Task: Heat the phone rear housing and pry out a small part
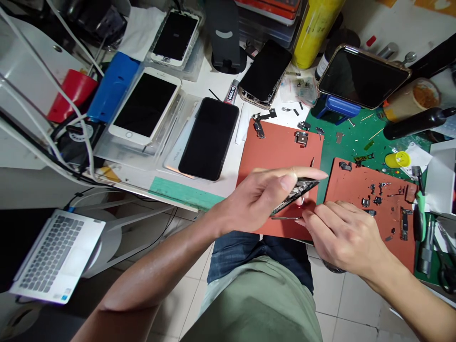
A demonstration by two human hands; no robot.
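My left hand (258,194) is closed on an opened phone (295,194), tilted on edge above the left red-brown mat (278,154). Part of the phone's metal inner side shows; the fingers cover the rest. My right hand (340,232) is just to the right, its fingers closed round a thin metal tool (286,218) whose slim end points left, below the phone. The grip hides the tool's other end, so its exact kind does not show. Near the mat's top edge lie a small metal part (301,138) and a dark flex cable (259,127).
A second mat (359,183) carries several tiny phone parts. Phones lie along the back, among them a black one (209,138) and a white one (146,105). Another phone (364,76) leans on a blue stand (337,109). A laptop (59,256) sits lower left.
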